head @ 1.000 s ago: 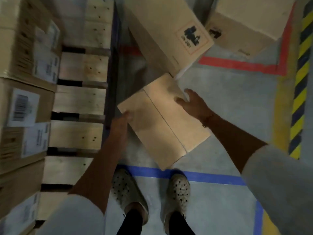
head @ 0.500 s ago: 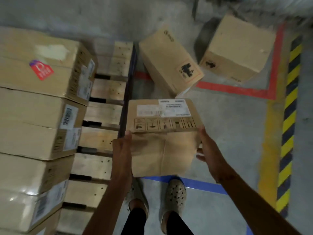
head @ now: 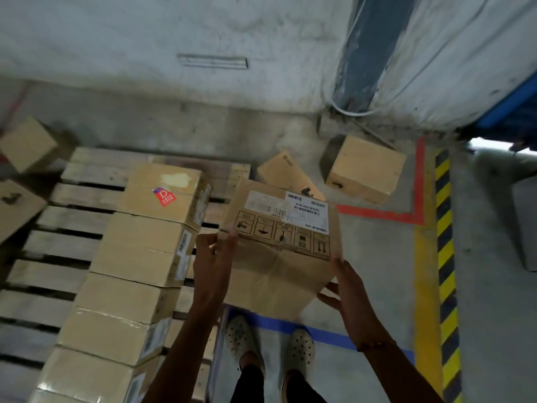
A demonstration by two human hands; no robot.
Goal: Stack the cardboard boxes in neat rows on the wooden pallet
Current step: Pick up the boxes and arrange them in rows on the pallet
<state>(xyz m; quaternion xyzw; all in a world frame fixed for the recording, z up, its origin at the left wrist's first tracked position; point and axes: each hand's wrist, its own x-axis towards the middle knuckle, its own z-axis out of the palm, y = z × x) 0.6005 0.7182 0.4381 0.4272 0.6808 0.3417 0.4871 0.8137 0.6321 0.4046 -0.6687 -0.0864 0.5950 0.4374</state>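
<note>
From the head camera, a person is holding a cardboard box [head: 279, 242] up in the air, just off the right edge of the wooden pallet [head: 64, 219], above the concrete floor [head: 377, 257]. The left hand [head: 212, 263] is gripping the box's left edge with fingers curled over it. The right hand [head: 345, 289] is cupping the lower right corner, fingers wrapping underneath. White labels and handling symbols are facing the camera on the box's top side. A row of boxes [head: 130, 274] is sitting along the pallet, running from near to far. Two loose boxes [head: 363, 170] are lying on the floor beyond, near the red tape line [head: 418, 184].
</note>
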